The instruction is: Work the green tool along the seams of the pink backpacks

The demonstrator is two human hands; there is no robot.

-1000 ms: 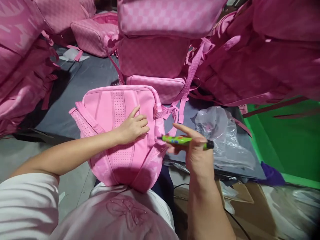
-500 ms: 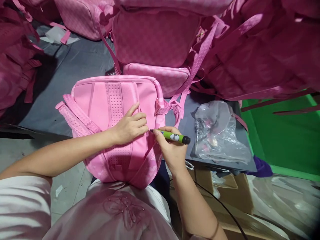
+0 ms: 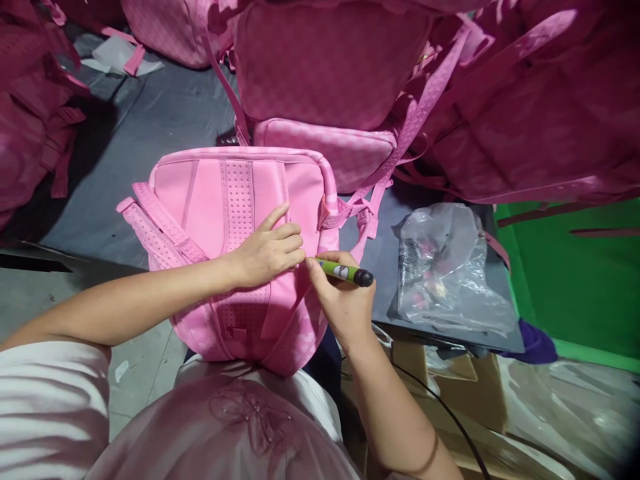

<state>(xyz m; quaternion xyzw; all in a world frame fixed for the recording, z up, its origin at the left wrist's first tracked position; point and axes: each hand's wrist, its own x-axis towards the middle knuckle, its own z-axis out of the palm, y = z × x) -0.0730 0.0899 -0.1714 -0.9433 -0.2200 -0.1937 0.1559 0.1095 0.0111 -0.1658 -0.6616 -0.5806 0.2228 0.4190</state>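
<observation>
A pink backpack [image 3: 220, 200] lies back-side up, partly on a dark grey table [image 3: 145, 133] and partly on my lap. My left hand [image 3: 267, 250] rests on its back panel, fingers bent and pressing the fabric. My right hand [image 3: 340, 300] pinches a green pen-shaped tool [image 3: 345, 272] with a black end. The tool's tip touches the backpack just beside my left fingertips. A thin black cord [image 3: 440, 413] runs along my right forearm.
Many pink backpacks [image 3: 330, 67] are stacked behind and at both sides. A crumpled clear plastic bag [image 3: 445, 267] lies right of the backpack. A green surface [image 3: 575, 280] sits at the right, cardboard boxes [image 3: 460, 387] below it, grey floor [image 3: 135, 367] at the lower left.
My right hand has come in from the right and lowered the green tool's tip onto the backpack beside my left fingers. My left hand has stayed on the panel.
</observation>
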